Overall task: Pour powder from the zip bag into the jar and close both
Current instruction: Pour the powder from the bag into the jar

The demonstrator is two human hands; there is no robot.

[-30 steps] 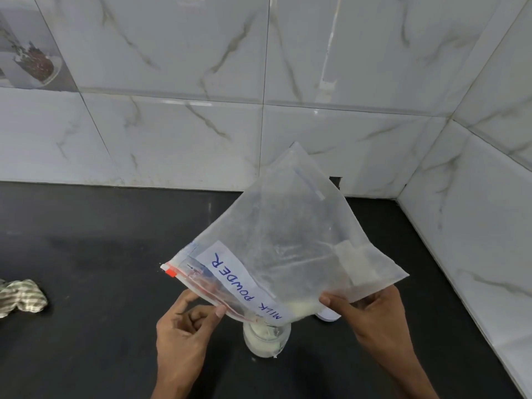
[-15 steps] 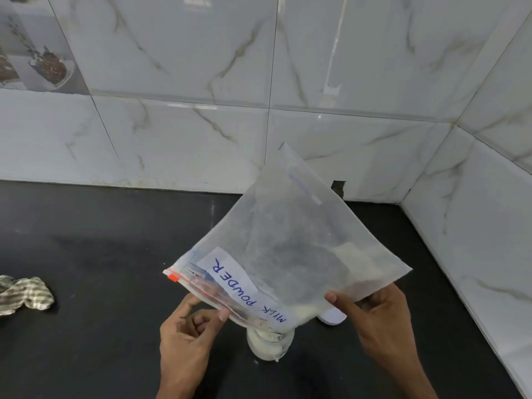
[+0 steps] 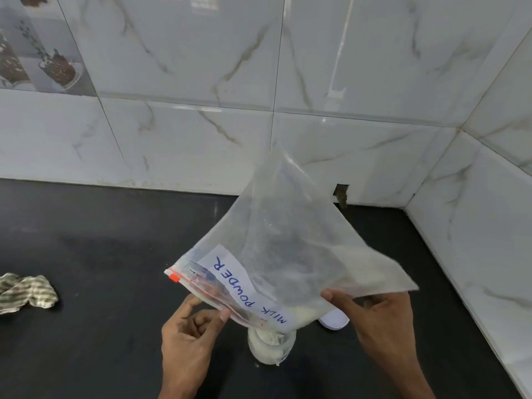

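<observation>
A clear zip bag point(image 3: 288, 249) labelled "MILK POWDER" is held upside down, its red zip edge lowest, one corner over the mouth of a small clear jar point(image 3: 270, 348) that stands on the black counter. White powder sits in that lower corner and in the jar. My left hand point(image 3: 190, 338) pinches the zip edge between thumb and fingers. My right hand point(image 3: 377, 326) grips the bag's right side near its lower edge. The jar's white lid point(image 3: 334, 319) lies on the counter just right of the jar, partly hidden by the bag and my right hand.
A crumpled checked cloth point(image 3: 26, 292) lies at the left edge of the black counter point(image 3: 115, 254). Marble-tiled walls close the counter at the back and on the right, meeting in a corner at the far right.
The bag has tilted a little and its powder has slid down toward the lower corner over the jar. Both hands keep their hold.
</observation>
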